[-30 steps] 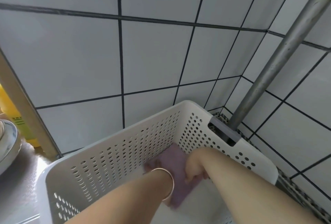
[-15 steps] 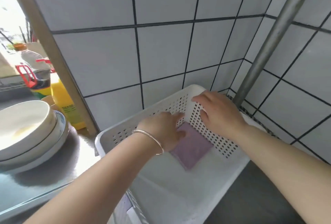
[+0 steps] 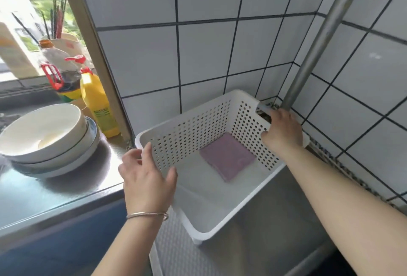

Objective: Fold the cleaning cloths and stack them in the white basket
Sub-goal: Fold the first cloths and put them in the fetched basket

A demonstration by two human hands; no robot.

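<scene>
Item one: white basket (image 3: pixel 189 141), perforated walls, standing on the steel counter (image 3: pixel 259 245) in the tiled corner. Its long axis runs from the corner nearest you toward the far wall, skewed so that one corner points at you and the opposite one at the metal pole (image 3: pixel 312 51).

Item two: folded purple cloth (image 3: pixel 228 156), lying flat on the basket's floor, in the far half, close beside the basket's right perforated wall. Its edges sit diagonal to your view, roughly parallel with the basket's walls; one corner points toward you. It is nearly square, so no clear long axis shows.

Item three: your left hand (image 3: pixel 146 176), at the basket's left wall, fingers spread and relaxed, thumb just inside the rim; whether it actually touches the plastic cannot be told. It holds nothing. A thin bangle (image 3: pixel 147 215) circles the wrist.

Item four: your right hand (image 3: pixel 283 130), on the basket's right rim beside the handle slot, fingers curled over the edge and gripping it.

The cloth lies inside the basket between your two hands, touching neither, nearer the right hand and below it.

Left of the basket: stacked bowls (image 3: pixel 46 136), a yellow bottle (image 3: pixel 98 103) beyond them, and a dark bottle with a red handle (image 3: pixel 63 81) at the window
</scene>
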